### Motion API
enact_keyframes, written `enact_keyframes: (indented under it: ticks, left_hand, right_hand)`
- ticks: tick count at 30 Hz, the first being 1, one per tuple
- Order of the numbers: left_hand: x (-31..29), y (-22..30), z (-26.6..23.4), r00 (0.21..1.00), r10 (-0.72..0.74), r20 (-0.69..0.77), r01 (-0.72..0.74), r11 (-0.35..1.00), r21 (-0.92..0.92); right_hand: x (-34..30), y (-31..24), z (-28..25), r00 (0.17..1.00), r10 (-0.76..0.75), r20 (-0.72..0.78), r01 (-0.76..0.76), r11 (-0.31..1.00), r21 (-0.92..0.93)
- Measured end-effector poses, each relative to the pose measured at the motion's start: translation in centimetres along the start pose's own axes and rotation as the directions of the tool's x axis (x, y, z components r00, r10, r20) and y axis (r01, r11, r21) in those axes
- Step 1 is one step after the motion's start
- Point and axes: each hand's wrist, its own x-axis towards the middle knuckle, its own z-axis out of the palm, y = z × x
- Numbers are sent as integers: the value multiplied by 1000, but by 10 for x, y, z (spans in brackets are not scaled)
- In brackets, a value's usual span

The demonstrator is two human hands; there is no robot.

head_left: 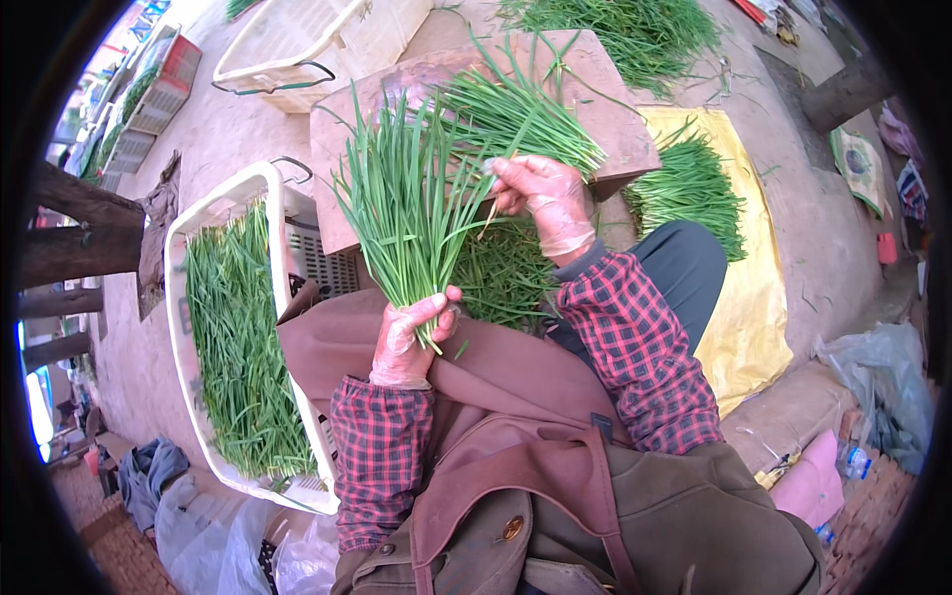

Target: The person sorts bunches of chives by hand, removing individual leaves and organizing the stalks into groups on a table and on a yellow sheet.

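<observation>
My left hand (409, 342), in a thin clear plastic glove, is wrapped round the lower stems of a bunch of green chives (407, 208). The leaves fan upward, away from me. Beside the bunch's right edge, my gloved right hand (545, 198) has its thumb and fingers pinched together. A thin, pale brown withered chive leaf (486, 220) hangs from these fingers. Behind the hands, a second heap of chives (531, 119) lies on a low wooden table (332, 159), its cut ends toward the right.
At my left stands a white plastic crate (177, 297) full of chives; another pale crate (288, 74) is beyond it. Loose greens (501, 278) lie below the table. More chives (689, 188) rest on a yellow sheet (759, 288) at right. A large pile (635, 35) lies farther off.
</observation>
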Motion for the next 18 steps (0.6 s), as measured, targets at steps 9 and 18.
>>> enact_keyframes:
  ticks: [9,18]
  left_hand:
    - [1,13,12,985,112,-132,-72,958,276]
    - [13,-6,15,952,199,-232,-62,869,491]
  right_hand:
    - [-14,-45,-53,955,-254,-154,201,934,-294]
    - [-54,8,53,868,-369,332,489,521,-700]
